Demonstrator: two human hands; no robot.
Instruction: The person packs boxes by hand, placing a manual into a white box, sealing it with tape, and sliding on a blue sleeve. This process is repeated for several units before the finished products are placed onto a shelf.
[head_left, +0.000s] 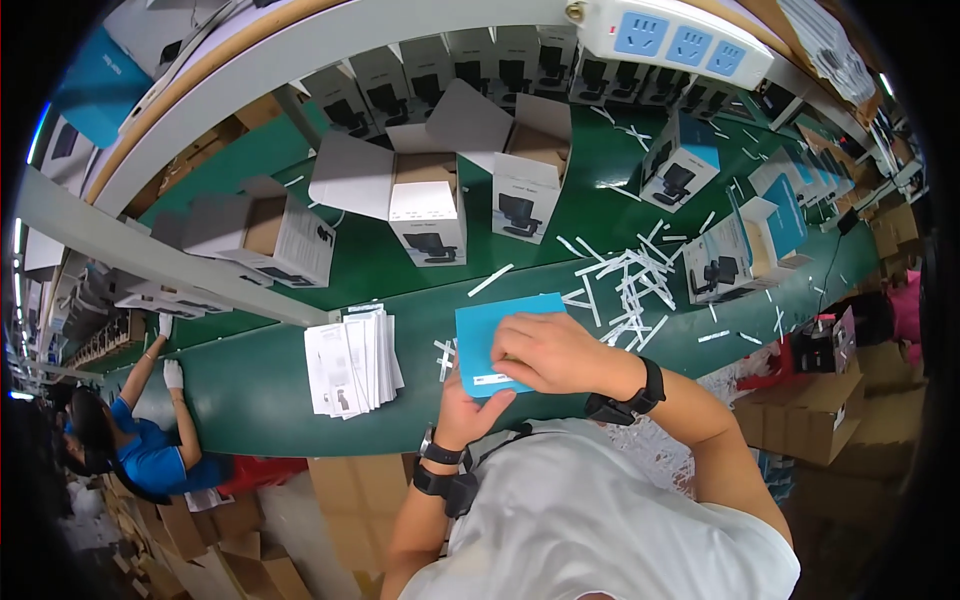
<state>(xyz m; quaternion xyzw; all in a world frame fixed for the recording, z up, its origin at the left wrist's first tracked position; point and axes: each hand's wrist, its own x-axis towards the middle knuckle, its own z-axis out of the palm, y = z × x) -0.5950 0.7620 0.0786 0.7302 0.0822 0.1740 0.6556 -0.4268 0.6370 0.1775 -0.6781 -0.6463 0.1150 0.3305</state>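
In front of me is a blue box (pixel 478 335), its flat blue face turned up; its sides are hidden. My left hand (pixel 468 412) grips it at the lower left corner, the thumb along the near edge. Across the blue face lies my right hand (pixel 545 352), its fingers curled and pressed together; what they pinch, if anything, is hidden. A white label strip (pixel 492 380) lies on the face by the near edge. Loose white paper strips (pixel 630 290) are scattered to the right. Left of the box stands a stack of white printed leaflets (pixel 350 362).
Open white cartons (pixel 428 225) stand across the green bench (pixel 260 390), with a closed blue-topped carton (pixel 680 165) farther right. An open carton (pixel 735 255) sits near the right. A power strip (pixel 680 45) hangs overhead. At the far left a gloved co-worker (pixel 140 430) works.
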